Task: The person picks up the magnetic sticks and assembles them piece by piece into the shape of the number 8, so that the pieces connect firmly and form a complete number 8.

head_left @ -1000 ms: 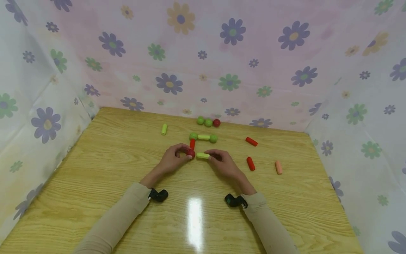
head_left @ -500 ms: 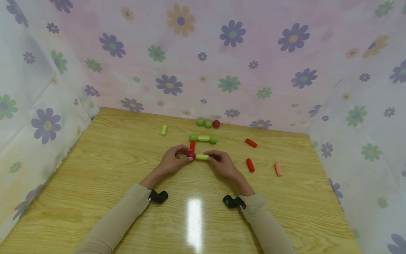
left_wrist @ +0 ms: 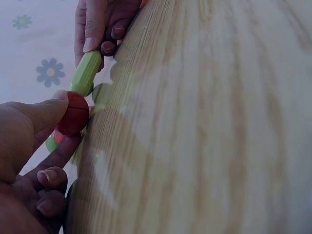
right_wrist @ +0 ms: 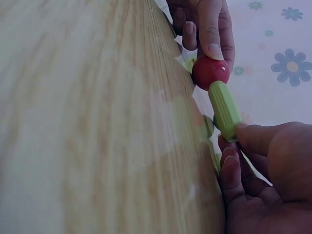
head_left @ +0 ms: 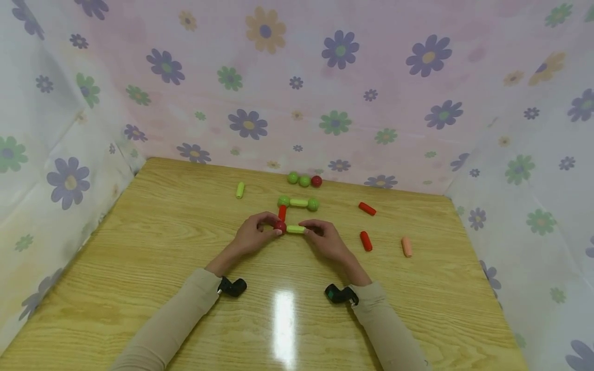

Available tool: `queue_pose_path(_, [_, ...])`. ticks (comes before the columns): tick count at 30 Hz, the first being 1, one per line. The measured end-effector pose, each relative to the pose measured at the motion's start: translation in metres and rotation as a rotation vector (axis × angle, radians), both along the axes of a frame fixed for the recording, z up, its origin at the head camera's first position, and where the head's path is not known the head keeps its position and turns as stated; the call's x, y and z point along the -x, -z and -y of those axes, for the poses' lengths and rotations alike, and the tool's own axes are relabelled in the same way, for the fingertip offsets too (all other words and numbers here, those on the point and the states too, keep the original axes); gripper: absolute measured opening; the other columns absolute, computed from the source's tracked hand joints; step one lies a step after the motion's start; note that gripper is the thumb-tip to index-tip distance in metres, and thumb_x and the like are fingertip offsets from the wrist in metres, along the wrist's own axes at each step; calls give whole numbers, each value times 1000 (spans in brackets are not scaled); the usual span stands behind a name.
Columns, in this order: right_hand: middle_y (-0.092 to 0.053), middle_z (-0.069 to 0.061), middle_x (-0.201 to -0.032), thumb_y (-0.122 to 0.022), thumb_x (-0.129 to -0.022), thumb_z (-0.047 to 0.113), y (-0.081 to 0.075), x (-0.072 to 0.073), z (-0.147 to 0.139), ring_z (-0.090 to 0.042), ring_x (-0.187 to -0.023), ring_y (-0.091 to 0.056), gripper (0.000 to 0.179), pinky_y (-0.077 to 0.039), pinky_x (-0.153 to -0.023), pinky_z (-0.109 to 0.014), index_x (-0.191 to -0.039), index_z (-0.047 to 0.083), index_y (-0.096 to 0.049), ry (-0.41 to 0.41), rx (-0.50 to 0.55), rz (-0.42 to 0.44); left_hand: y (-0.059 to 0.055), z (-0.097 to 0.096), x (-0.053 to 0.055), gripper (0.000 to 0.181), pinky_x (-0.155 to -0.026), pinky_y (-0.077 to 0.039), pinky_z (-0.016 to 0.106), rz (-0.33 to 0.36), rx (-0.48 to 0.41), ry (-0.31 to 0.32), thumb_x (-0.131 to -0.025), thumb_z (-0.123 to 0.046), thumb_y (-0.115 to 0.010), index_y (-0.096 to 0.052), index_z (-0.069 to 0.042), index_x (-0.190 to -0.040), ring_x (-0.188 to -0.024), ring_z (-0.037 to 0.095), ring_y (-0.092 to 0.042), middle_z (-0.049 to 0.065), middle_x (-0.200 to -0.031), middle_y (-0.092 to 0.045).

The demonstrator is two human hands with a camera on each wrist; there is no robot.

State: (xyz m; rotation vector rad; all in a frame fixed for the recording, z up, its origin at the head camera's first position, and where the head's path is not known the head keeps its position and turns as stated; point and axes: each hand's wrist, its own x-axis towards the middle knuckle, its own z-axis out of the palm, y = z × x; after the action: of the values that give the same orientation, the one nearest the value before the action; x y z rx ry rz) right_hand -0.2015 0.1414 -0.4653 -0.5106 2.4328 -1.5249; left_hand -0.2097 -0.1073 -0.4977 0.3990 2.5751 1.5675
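My left hand (head_left: 252, 234) pinches a red ball (head_left: 280, 226) between thumb and fingers. My right hand (head_left: 327, 239) pinches the outer end of a yellow-green ribbed rod (head_left: 295, 229). In the right wrist view the rod (right_wrist: 225, 109) meets the red ball (right_wrist: 210, 73) end on. From the ball a red rod (head_left: 282, 213) runs back to a green ball (head_left: 283, 201). A second yellow-green rod (head_left: 298, 203) joins that green ball to another green ball (head_left: 313, 204).
Behind stand two green balls (head_left: 293, 178) and a red ball (head_left: 316, 181) in a row. A yellow-green rod (head_left: 240, 190) lies at the left. To the right are two red rods (head_left: 367, 208) and an orange rod (head_left: 407, 247). A flowered cloth (head_left: 297, 103) encloses the table.
My right hand has moved slightly left, bringing the yellow-green rod from a small gap up against the red ball. My left hand keeps its hold on the ball.
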Motion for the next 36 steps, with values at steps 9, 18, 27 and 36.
queue_pose_path(9, [-68,-19,-121,-55,-106,11,29,15,-5,-30,-106,-61,28,-48,-88,-33,-129,-1,-67,31,-14,0,-3,1,-1,25,-67,-35,29,20,-5,-20,-94,-30,-75,-72,-18,-115,-71,16,-45,1,-111,-73])
queue_pose_path(18, [-67,-10,-129,-53,-108,20,28,17,-8,-22,-119,-58,29,-45,-101,-41,-128,9,-70,28,-8,59,-3,0,-1,21,-59,-31,28,53,-6,-28,-94,-30,-75,-72,-20,-112,-62,15,-39,-1,-110,-72])
queue_pose_path(27, [-67,-18,-126,-50,-109,18,26,20,-12,-28,-109,-57,32,-45,-94,-39,-131,1,-67,6,24,88,0,0,0,18,-59,-31,28,51,-16,-31,-93,-29,-76,-73,-20,-109,-61,16,-39,-1,-109,-73])
queue_pose_path(36, [-68,-14,-121,-52,-107,14,31,21,-14,-19,-102,-58,27,-47,-89,-30,-124,4,-71,40,66,89,0,-1,-2,17,-59,-32,29,59,-25,-38,-93,-27,-77,-73,-21,-108,-62,16,-39,-1,-108,-73])
